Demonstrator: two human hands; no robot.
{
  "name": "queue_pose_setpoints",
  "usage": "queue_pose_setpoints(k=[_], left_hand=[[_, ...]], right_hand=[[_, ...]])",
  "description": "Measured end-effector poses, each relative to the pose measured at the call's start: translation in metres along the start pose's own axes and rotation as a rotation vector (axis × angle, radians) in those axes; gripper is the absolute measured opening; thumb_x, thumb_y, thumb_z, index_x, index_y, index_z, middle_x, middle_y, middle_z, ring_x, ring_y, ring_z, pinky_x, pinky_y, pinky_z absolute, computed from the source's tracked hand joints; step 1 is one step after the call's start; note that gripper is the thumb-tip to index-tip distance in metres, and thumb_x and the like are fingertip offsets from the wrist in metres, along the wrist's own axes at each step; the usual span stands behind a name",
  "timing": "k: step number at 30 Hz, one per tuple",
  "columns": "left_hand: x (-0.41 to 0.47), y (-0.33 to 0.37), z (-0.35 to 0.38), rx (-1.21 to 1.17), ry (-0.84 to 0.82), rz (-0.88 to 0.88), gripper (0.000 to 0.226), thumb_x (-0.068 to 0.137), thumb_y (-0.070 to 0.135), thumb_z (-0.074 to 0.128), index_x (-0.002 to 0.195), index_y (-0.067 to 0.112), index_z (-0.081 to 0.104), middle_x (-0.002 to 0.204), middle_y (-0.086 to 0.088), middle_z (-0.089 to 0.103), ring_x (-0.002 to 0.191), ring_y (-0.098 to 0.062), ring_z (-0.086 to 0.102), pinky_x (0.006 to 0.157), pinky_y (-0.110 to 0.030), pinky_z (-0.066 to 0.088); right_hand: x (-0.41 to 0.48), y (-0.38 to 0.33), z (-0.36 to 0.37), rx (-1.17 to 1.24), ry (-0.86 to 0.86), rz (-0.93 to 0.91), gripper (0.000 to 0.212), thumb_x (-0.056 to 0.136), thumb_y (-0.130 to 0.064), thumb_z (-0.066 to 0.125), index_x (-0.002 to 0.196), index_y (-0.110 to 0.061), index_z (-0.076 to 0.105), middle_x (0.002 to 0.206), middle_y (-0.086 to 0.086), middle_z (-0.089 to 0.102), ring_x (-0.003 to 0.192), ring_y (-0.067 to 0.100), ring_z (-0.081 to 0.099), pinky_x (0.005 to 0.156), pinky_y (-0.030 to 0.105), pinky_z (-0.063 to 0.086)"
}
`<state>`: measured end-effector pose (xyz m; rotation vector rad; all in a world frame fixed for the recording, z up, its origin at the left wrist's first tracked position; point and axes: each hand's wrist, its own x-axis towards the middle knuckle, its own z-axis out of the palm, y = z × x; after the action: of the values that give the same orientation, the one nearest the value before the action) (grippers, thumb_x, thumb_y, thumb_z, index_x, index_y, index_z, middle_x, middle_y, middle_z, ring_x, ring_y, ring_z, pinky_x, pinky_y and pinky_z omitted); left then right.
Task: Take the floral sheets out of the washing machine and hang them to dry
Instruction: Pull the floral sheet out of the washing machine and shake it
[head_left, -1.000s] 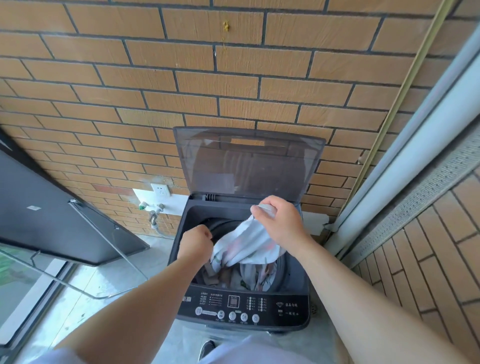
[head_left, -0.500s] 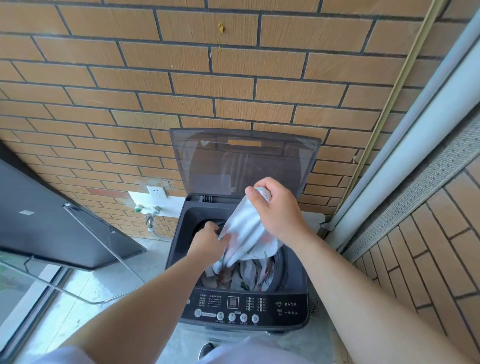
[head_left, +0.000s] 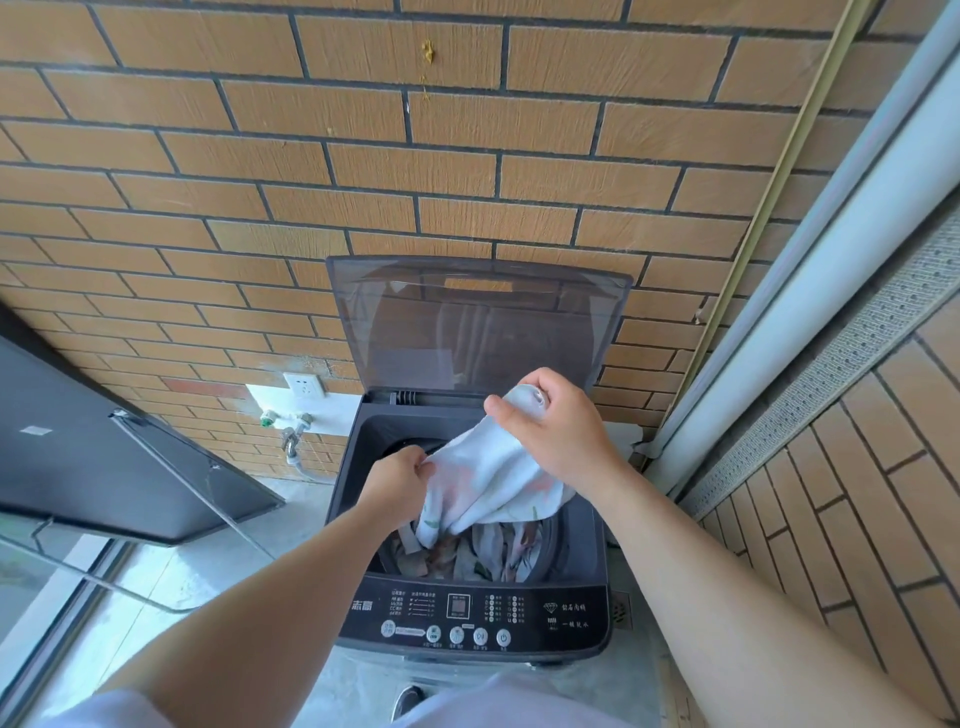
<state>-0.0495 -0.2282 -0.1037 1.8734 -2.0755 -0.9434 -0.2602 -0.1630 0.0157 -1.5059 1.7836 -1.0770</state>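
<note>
A top-loading washer stands low in the centre of the frame. It is a glossy dark grey box, and its smoky translucent lid is raised upright against the rough tan brick wall. The sheet is soft white cloth with a faint pink and green floral print. It hangs in a crumpled fold over the drum mouth, and its lower part trails into the tangled fabric inside.

The right hand, just right of centre, grips a bunched top corner in curled fingers above the tub's rear edge. The left hand, left of the cloth, pinches its edge near the drum's left rim.

The controls form a curved black strip along the washer's bottom edge, with round buttons and 1 small square display. Left of the machine, a white socket and a metal tap sit on the wall. A flat dark panel slants at the left edge, and a pale round pipe runs diagonally at the right.
</note>
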Motion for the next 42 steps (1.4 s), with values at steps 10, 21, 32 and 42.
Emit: queue_pose_setpoints(k=[10, 21, 32, 42], left_hand=[[-0.006, 0.053, -0.054, -0.123, 0.087, 0.213, 0.013, 0.1, 0.017, 0.051, 0.094, 0.015, 0.062, 0.074, -0.001, 0.063, 0.066, -0.02, 0.054, 0.06, -0.027, 0.042], [-0.015, 0.115, -0.113, -0.267, 0.11, 0.501, 0.033, 0.09, 0.012, 0.062, 0.076, 0.04, 0.068, 0.058, 0.019, 0.056, 0.057, -0.001, 0.048, 0.057, -0.012, 0.039], [-0.002, 0.102, -0.112, -0.409, 0.009, 0.337, 0.042, 0.062, 0.021, 0.057, 0.104, 0.022, 0.062, 0.079, 0.01, 0.062, 0.065, -0.006, 0.054, 0.06, -0.02, 0.045], [0.017, 0.037, -0.051, -0.022, -0.016, 0.074, 0.03, 0.096, 0.033, 0.055, 0.071, 0.017, 0.054, 0.066, 0.003, 0.06, 0.058, -0.01, 0.054, 0.046, -0.022, 0.032]], right_hand=[[0.008, 0.027, 0.002, -0.357, -0.298, 0.123, 0.048, 0.073, -0.057, 0.077, 0.083, -0.028, 0.04, 0.081, -0.016, 0.044, 0.074, 0.01, 0.047, 0.059, 0.03, 0.035], [0.015, 0.028, 0.021, 0.317, -0.4, 0.235, 0.084, 0.068, -0.038, 0.088, 0.139, -0.054, 0.047, 0.12, -0.033, 0.06, 0.108, -0.008, 0.057, 0.089, 0.019, 0.044], [0.032, -0.006, 0.027, 0.094, -0.133, 0.152, 0.032, 0.087, -0.044, 0.07, 0.086, -0.012, 0.069, 0.076, 0.0, 0.064, 0.071, 0.019, 0.06, 0.064, 0.032, 0.043], [0.045, -0.018, 0.012, 0.208, 0.048, 0.07, 0.041, 0.093, -0.041, 0.065, 0.061, -0.019, 0.05, 0.044, -0.015, 0.041, 0.045, 0.004, 0.04, 0.045, 0.015, 0.031]])
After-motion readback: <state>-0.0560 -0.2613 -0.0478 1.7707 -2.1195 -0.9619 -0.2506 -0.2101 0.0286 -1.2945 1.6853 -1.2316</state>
